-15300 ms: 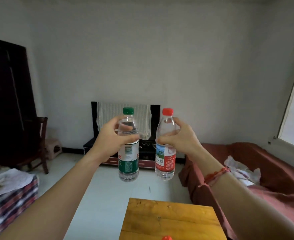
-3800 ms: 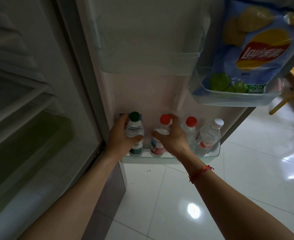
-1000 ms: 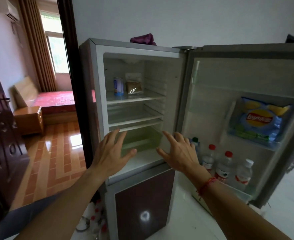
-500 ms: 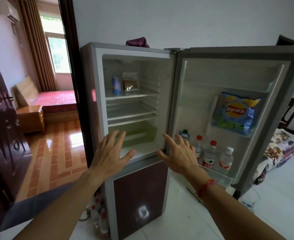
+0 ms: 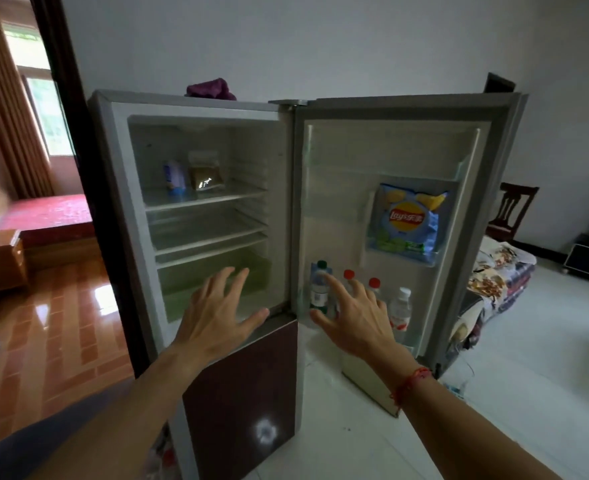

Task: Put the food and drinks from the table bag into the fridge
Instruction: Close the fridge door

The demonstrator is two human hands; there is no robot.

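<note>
The green-capped bottle (image 5: 319, 289) is standing upright in the bottom shelf (image 5: 405, 342) of the fridge door (image 5: 403, 216), right of centre in the frame, in a row with the two red-capped bottles (image 5: 349, 276) and the white-capped bottle (image 5: 399, 308). The chip bag (image 5: 407, 221) is sitting in the shelf above. I am holding my right hand (image 5: 357, 318) spread and empty just before that row, nearer the door than my left hand (image 5: 216, 311), which is hovering spread before the fridge (image 5: 196, 209) compartment. Next, I reckon, is swinging the door leftward.

fridge (image 5: 196, 202): door open | four bottles (image 5: 401, 308): upright, door shelf
</note>
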